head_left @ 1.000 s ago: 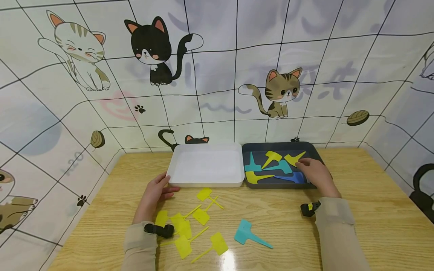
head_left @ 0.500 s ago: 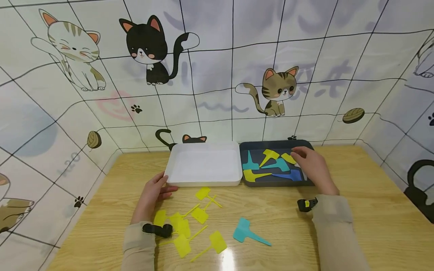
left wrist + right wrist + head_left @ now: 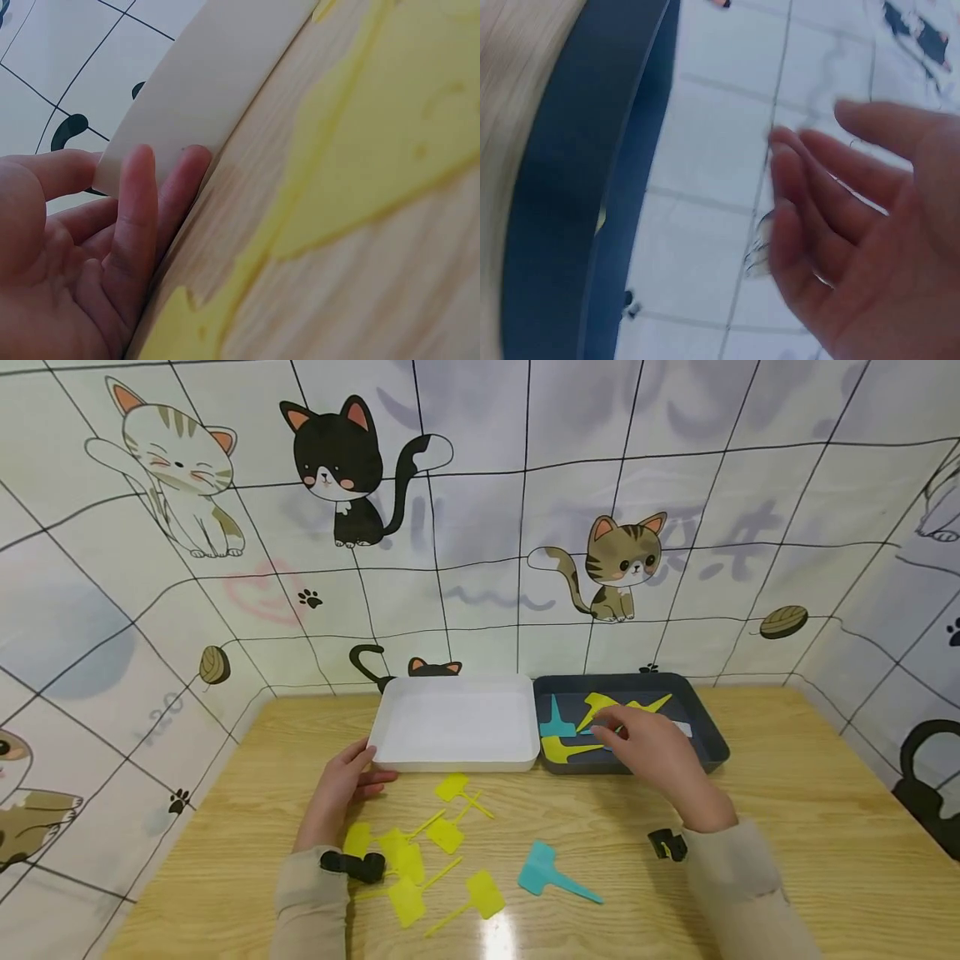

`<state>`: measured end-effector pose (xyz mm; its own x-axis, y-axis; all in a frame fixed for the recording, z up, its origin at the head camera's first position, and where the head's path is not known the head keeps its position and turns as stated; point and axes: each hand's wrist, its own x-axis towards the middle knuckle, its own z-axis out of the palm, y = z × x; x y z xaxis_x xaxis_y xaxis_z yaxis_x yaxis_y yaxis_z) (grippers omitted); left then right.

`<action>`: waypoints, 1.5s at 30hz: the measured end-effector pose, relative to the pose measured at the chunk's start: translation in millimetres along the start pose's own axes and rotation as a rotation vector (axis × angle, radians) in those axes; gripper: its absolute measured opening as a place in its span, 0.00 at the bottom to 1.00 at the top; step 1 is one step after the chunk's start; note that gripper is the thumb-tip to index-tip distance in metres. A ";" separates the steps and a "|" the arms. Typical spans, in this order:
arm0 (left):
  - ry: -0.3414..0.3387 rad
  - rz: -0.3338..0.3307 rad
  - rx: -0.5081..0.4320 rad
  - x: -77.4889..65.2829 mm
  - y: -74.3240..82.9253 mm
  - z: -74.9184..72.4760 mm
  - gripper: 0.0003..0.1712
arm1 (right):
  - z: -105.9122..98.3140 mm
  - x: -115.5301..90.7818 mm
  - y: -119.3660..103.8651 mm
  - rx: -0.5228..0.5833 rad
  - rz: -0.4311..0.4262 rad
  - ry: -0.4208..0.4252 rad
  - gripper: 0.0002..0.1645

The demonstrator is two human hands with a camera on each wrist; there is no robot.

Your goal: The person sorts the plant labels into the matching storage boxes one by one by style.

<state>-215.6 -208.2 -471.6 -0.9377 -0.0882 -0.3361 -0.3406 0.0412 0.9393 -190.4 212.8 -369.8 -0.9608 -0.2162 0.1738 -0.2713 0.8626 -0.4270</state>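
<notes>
At the front left corner of a white tray (image 3: 457, 727) my left hand (image 3: 341, 789) holds the corner with the thumb at the rim, other fingers stretched along the front wall. My right hand (image 3: 656, 756) is over the dark grey tray (image 3: 708, 739), fingers loosely bent; the right wrist view shows nothing between them. In that tray lie T-shaped plant labels: a teal plant label (image 3: 557, 720), a yellow plant label (image 3: 558, 749) and others partly hidden by the hand. The white tray holds nothing. Several yellow plant labels (image 3: 446, 837) lie on the table before my left hand.
A single teal plant label (image 3: 540, 870) lies on the wooden table (image 3: 600, 827) in front of the trays. The two trays stand side by side against a wall covering (image 3: 480, 602) printed with cats. Another yellow plant label (image 3: 486, 895) lies near the front.
My right hand has come away from the yellow plant label at the dark tray's right side and moved left, over the tray's middle. My left hand has stayed at the white tray.
</notes>
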 end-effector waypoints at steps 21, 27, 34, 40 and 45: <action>0.000 0.003 0.022 2.7 0.6 1.3 0.34 | 49.9 -19.9 -61.4 0.001 -0.163 -0.633 0.31; 0.001 0.002 0.022 2.8 -1.4 0.6 0.36 | 55.5 -28.3 -69.1 -0.092 -0.211 -0.637 0.30; -0.002 0.002 0.031 0.0 0.9 0.4 0.37 | 60.7 -35.3 -79.7 -0.189 -0.248 -0.631 0.24; -0.004 0.006 0.036 -1.4 0.8 0.4 0.36 | 65.1 -38.2 -83.8 -0.221 -0.261 -0.627 0.20; -0.009 0.023 0.034 -0.7 0.0 1.1 0.35 | 68.3 -38.1 -83.6 -0.224 -0.274 -0.624 0.19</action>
<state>-215.0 -207.0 -471.4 -0.9457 -0.0774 -0.3156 -0.3213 0.0772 0.9438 -135.1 117.6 -401.3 -0.7316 -0.6020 -0.3201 -0.5536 0.7985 -0.2364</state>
